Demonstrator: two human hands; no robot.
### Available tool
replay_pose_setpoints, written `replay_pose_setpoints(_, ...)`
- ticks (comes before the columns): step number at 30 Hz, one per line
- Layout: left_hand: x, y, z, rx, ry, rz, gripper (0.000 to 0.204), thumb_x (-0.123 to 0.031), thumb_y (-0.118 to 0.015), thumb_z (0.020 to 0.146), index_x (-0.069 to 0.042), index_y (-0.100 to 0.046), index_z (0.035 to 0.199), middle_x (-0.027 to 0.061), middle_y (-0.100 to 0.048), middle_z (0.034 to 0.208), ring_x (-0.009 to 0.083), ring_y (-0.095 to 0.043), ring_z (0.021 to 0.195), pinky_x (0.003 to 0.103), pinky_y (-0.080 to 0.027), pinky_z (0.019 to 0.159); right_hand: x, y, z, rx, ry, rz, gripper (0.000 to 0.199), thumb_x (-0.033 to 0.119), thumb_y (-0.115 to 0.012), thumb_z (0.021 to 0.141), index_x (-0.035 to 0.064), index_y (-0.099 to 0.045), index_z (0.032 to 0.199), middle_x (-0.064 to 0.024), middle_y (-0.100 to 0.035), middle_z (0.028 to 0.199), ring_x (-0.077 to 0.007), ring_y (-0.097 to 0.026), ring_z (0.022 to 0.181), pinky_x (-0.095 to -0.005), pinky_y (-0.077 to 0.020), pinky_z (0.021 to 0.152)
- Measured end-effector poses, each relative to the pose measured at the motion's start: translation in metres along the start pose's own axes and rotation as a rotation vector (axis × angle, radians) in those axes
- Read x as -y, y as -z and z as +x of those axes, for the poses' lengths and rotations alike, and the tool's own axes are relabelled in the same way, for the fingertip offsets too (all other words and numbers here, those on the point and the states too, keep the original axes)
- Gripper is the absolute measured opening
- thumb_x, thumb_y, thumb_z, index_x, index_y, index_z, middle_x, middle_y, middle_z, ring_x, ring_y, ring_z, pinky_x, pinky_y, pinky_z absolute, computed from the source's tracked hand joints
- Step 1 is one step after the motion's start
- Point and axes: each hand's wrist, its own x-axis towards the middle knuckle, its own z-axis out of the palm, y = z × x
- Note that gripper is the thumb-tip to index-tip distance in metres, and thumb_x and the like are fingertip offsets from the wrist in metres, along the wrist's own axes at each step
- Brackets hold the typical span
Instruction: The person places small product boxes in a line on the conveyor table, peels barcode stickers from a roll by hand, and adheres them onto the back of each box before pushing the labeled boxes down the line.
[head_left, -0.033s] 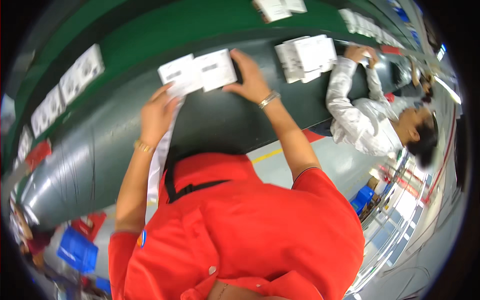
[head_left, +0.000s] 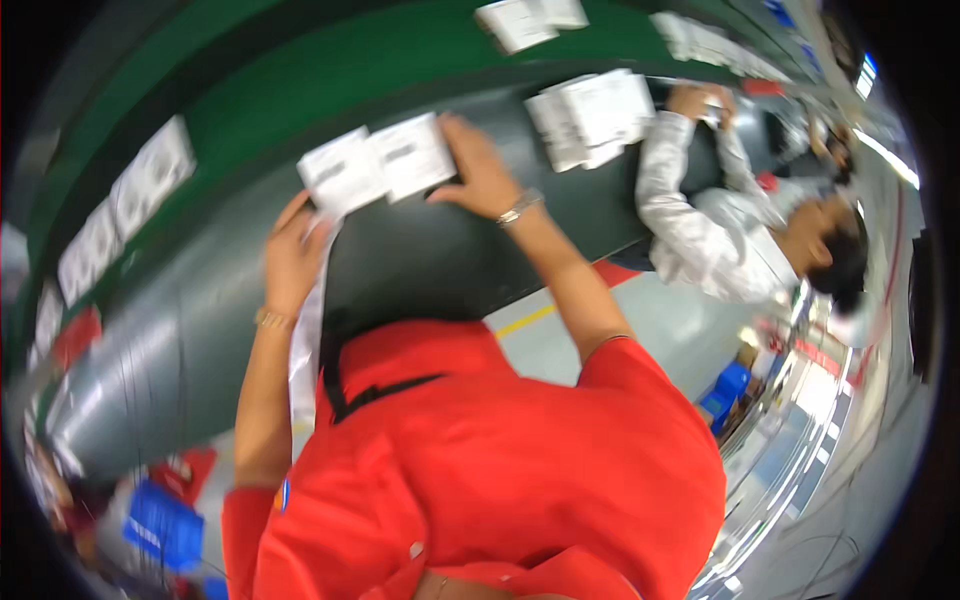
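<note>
Two flat white boxes with dark print lie side by side on the dark work surface: a left box (head_left: 342,172) and a right box (head_left: 412,156), edges touching or slightly overlapping. My right hand (head_left: 482,172) spans the right box's right end, fingers at its far corner and thumb at its near corner. Beside the left box's near left edge, my left hand (head_left: 291,255) is closed, thumb and fingers pinched at the top of a long white paper strip (head_left: 308,345). That strip hangs down past the bench edge towards my lap. The fingertips are blurred.
A stack of white boxes (head_left: 592,115) stands to the right, near a co-worker in a white sleeve (head_left: 665,165). More white boxes (head_left: 150,175) sit on the green belt (head_left: 270,85) beyond the bench (head_left: 200,300). A blue crate (head_left: 165,525) is on the floor at left.
My left hand has come away from the top of the left box to its near left edge. The whole view has shifted slightly; my right hand stays at the right box.
</note>
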Motion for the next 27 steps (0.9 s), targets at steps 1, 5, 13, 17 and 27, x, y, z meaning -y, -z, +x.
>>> replay_pose_setpoints(1,0.008,-0.004,-0.003,-0.099,-0.096,-0.107,0.03,-0.01,-0.061,0.083,0.004,-0.059,0.109,0.0181,-0.046,0.135,0.0295,-0.057,0.109,0.031,-0.046,0.089,-0.006,-0.012,-0.009,0.084,-0.099,0.008,0.098,0.034,-0.076,0.067,-0.0005,-0.023,0.141,-0.0226,-0.027,0.144,-0.0373,-0.024,0.135,-0.0458,-0.0178,0.111)
replay_pose_setpoints(5,0.041,-0.016,-0.012,0.052,-0.04,-0.133,0.044,-0.005,-0.056,0.087,0.006,-0.045,0.129,0.0183,-0.029,0.146,0.0239,-0.026,0.136,0.03,-0.022,0.107,-0.011,-0.082,0.008,-0.085,-0.014,0.208,0.094,0.043,-0.074,0.068,0.001,-0.029,0.139,-0.0181,-0.036,0.14,-0.0341,-0.034,0.13,-0.0496,-0.0172,0.111)
replay_pose_setpoints(13,0.045,0.09,0.064,-0.089,0.067,-0.532,0.018,-0.015,-0.055,0.092,0.002,-0.059,0.096,0.0006,-0.057,0.083,0.0082,-0.051,0.073,0.023,-0.043,0.066,0.049,-0.049,0.169,-0.225,-0.313,0.107,0.057,0.059,-0.059,0.073,0.0022,-0.065,0.071,-0.0183,-0.061,0.063,-0.0342,-0.062,0.061,-0.0416,-0.0483,0.056)
replay_pose_setpoints(17,0.105,0.16,0.11,-0.189,0.138,-0.388,0.032,-0.026,-0.056,0.091,0.006,-0.057,0.098,0.0063,-0.058,0.082,0.0152,-0.051,0.072,0.032,-0.042,0.066,0.092,-0.119,0.275,-0.151,-0.37,0.043,0.045,0.045,-0.06,0.078,0.0044,-0.066,0.061,-0.0158,-0.064,0.064,-0.0285,-0.065,0.063,-0.0385,-0.0502,0.057)
replay_pose_setpoints(27,0.096,0.144,0.089,-0.236,-0.041,0.272,0.04,-0.015,-0.054,0.089,0.01,-0.05,0.12,0.0266,-0.056,0.118,0.0334,-0.056,0.107,0.036,-0.042,0.092,0.132,-0.008,0.188,-0.302,0.0,0.744,0.044,0.027,-0.062,0.082,-0.0007,-0.053,0.115,-0.0184,-0.061,0.105,-0.0299,-0.06,0.096,-0.0371,-0.0484,0.085)
